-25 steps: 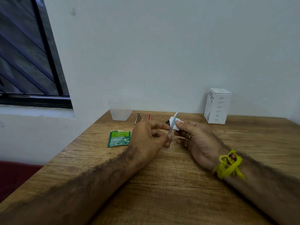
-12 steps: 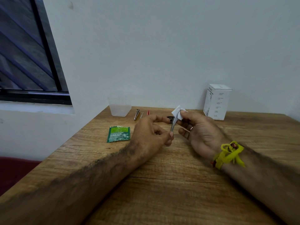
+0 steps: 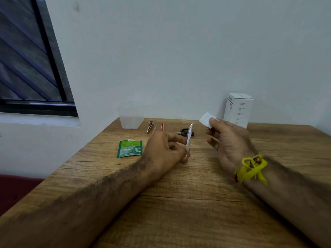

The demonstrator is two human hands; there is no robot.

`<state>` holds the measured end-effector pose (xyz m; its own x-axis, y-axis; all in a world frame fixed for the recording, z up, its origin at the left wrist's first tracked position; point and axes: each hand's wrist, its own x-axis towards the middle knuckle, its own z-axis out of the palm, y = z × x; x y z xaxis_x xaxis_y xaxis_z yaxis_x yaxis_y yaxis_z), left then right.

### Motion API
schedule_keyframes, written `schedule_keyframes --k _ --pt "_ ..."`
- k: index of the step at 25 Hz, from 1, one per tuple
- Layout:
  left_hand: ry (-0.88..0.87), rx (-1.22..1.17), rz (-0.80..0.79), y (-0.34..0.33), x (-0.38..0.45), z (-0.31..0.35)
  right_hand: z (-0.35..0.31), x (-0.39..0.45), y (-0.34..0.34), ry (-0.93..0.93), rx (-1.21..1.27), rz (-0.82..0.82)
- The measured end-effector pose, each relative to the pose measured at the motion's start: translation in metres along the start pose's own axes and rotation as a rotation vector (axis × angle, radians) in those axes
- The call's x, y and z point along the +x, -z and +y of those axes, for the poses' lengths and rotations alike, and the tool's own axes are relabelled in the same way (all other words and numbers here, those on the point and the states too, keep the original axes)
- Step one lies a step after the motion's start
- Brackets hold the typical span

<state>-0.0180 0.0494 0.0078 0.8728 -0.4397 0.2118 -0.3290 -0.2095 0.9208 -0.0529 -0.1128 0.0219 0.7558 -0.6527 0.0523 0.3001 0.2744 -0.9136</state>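
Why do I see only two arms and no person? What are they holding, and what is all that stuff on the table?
The camera sits on the person's head and looks down, so you see only their own arms, as through their eyes. It is the only view. The left hand pinches a thin silver tool that points up. The right hand, with a yellow thread tied at its wrist, holds a small white square; paper or cloth, I cannot tell. On the wooden table are a green sachet, a clear plastic cup, some small metal tools, red tweezers and what look like black-handled scissors. A white box stands near the wall.
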Motion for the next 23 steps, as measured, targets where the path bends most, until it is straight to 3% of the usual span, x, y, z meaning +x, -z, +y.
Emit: schedule_keyframes --k 2,5,7,11,16,23 --pt "0.033 -0.075 -0.003 0.001 0.001 -0.001 0.007 0.000 0.005 0.318 -0.255 0.048" --pt "0.035 -0.128 -0.015 0.002 0.003 -0.003 0.016 -0.003 0.010 0.978 -0.786 -0.187" --pt "0.031 -0.173 -0.011 0.002 0.005 -0.005 0.023 -0.004 0.010 1.163 -1.016 -0.337" --pt "0.036 -0.253 0.087 0.006 0.008 -0.008 0.025 -0.004 0.010 1.150 -0.986 -0.337" --pt "0.054 -0.095 0.231 0.011 0.019 -0.011 0.024 0.010 0.010 0.995 -0.833 -0.154" --pt "0.042 -0.041 0.289 0.014 0.021 -0.006 0.030 0.015 0.000 0.994 -0.930 -0.148"
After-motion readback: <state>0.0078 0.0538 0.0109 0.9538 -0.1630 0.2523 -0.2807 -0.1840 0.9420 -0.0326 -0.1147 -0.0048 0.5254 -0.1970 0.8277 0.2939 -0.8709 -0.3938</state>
